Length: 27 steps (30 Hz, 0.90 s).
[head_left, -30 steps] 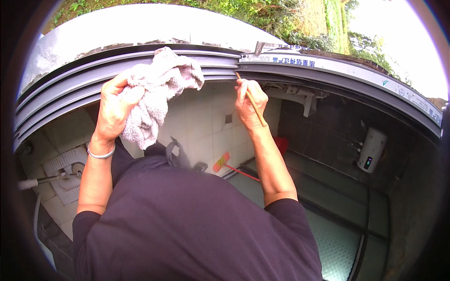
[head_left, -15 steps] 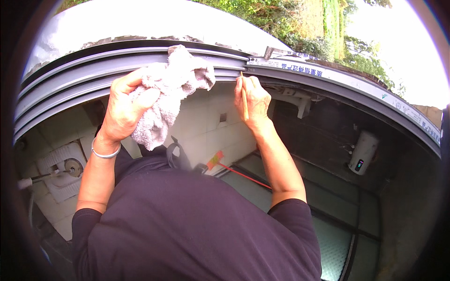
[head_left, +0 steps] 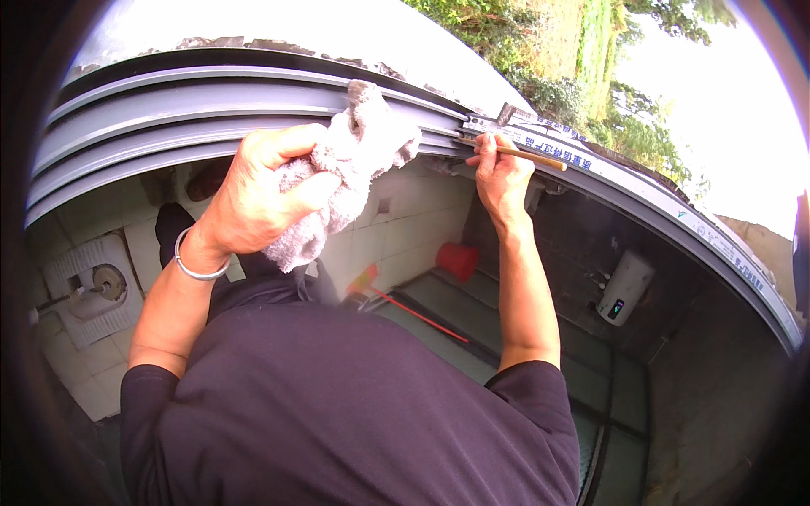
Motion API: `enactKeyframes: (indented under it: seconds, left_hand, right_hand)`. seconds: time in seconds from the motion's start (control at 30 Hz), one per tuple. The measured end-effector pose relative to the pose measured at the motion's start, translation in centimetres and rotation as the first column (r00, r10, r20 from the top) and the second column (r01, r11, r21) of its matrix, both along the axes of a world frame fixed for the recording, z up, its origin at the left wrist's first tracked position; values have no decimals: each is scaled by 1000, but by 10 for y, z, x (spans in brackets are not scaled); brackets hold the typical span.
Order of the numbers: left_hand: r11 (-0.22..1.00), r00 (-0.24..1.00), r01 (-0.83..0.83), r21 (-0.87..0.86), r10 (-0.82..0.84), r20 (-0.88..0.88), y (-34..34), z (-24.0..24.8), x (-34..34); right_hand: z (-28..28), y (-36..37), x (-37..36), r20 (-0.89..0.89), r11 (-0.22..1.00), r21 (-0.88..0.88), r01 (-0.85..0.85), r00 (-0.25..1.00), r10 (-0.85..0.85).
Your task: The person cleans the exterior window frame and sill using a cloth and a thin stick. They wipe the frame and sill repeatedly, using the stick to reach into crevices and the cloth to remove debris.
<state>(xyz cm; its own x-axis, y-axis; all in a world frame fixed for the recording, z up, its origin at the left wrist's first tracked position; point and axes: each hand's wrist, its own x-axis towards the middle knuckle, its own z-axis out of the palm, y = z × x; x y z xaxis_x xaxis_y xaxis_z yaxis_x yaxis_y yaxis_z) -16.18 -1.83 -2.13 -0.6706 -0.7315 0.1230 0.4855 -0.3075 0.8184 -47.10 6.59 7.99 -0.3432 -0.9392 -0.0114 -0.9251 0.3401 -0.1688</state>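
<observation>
Bunched in my left hand (head_left: 261,190) is a pale pinkish-grey terry cloth (head_left: 337,181), its upper end lying against the grooved grey window frame (head_left: 194,105). My right hand (head_left: 504,180) pinches a thin wooden stick (head_left: 540,157), held crosswise along the frame. The stick's tip points left into the frame's grooves, by the joint where a strip with blue print (head_left: 582,156) begins. My fingers hide part of the stick's middle.
Below the frame lies a tiled room with a squat toilet (head_left: 105,282), a red bucket (head_left: 457,261) and a red-handled broom (head_left: 418,316). A white water heater (head_left: 625,288) hangs on the dark wall. Beyond the frame are a white surface (head_left: 337,34) and greenery (head_left: 557,93).
Both hands have moved right in the view. The stick has swung from pointing up and away to lying nearly level along the frame. The cloth remains in my left hand.
</observation>
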Motion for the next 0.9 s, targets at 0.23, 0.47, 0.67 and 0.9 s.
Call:
enactKeyframes:
  seconds: [0.23, 0.47, 0.67, 0.9]
  left_hand:
    - [1000, 999, -17, -15, 17, -36, 1, -2, -1]
    - [999, 1000, 16, -35, -17, -24, -1, -4, 0]
    - [998, 1000, 15, -62, -16, -16, -1, -3, 2]
    - [999, 1000, 8, -46, -8, -2, -2, -2, 1]
  right_hand:
    - [16, -12, -10, -59, 940, 311, -143, 984, 169]
    - [0, -12, -5, 67, 984, 146, 98, 992, -109]
    - [3, -6, 4, 202, 989, 146, -37, 979, 6]
    - [6, 3, -3, 186, 996, -54, 65, 981, -54]
